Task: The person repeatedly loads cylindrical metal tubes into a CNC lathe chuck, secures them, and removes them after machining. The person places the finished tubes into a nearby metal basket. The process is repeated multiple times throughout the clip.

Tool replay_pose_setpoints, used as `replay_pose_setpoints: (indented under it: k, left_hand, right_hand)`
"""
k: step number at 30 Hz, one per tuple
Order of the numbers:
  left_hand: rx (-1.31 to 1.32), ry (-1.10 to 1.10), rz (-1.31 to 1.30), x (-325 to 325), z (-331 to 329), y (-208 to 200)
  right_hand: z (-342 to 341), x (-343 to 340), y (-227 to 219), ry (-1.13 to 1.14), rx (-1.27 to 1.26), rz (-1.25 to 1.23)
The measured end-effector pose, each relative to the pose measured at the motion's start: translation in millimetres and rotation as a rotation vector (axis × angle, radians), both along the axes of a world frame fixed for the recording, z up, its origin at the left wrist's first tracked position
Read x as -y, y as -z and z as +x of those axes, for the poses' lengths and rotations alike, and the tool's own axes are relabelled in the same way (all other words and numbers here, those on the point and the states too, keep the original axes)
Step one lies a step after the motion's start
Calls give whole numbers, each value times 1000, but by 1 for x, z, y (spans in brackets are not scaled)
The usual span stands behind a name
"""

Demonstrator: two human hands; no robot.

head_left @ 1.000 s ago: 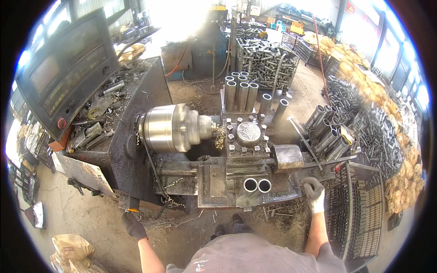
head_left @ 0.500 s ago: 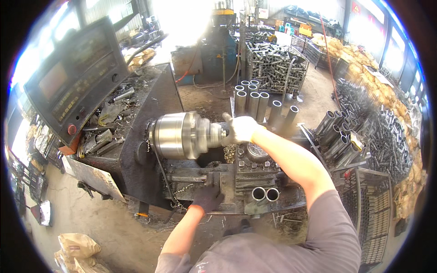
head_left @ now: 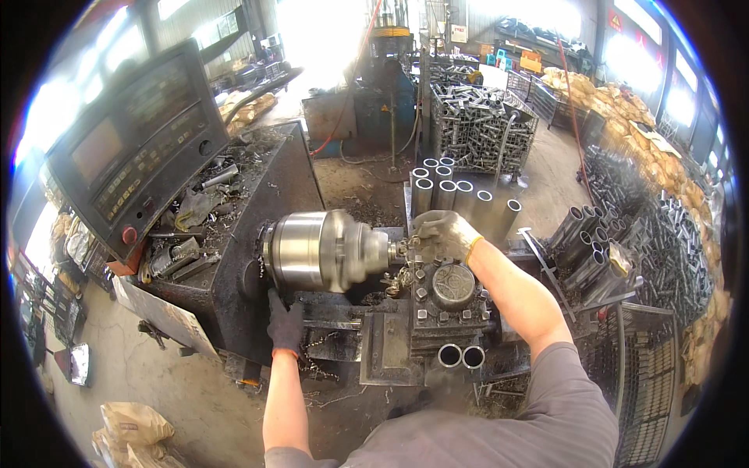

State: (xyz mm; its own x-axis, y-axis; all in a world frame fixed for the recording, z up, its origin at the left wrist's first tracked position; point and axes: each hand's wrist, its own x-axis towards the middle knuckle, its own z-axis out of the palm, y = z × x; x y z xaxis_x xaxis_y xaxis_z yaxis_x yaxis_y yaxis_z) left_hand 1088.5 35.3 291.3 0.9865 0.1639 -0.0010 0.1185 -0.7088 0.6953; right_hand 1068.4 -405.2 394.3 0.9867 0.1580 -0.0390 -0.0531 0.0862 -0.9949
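A lathe chuck (head_left: pixel 300 249) sits at the middle; its stepped right end is blurred, as if spinning. My left hand (head_left: pixel 285 324), in a dark glove, is just below the chuck against the headstock, fingers stretched upward and apart, holding nothing visible. My right hand (head_left: pixel 445 232) wears a glove with dark fingers and a pale cuff. It is behind the tool post (head_left: pixel 452 285), right of the chuck's end, fingers curled; whatever they hold is hidden. Curly metal chips (head_left: pixel 396 279) hang between chuck and tool post. Two short steel tubes (head_left: pixel 450 356) stand upright in front of the tool post.
A control panel (head_left: pixel 133 148) leans at the left, above a chip-covered headstock top (head_left: pixel 226 195). Several steel tubes (head_left: pixel 484 207) stand behind the tool post; more tubes (head_left: pixel 585 242) lean at the right. A wire basket (head_left: pixel 484 129) full of metal parts stands beyond.
My left hand has moved left and up, from the lathe bed to the headstock below the chuck. My right hand has shifted right, away from the chuck's end. The view has tilted slightly.
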Motion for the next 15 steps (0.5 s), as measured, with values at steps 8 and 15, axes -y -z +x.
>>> replay_pose_setpoints:
  k: [8, 15]
  left_hand:
    - [-91, 143, 58, -11, 20, -13]
    - [-87, 143, 112, -14, 22, -10]
  right_hand:
    - [4, -75, -61, -392, -15, -801]
    - [0, -3, -121, 858, 527, 267]
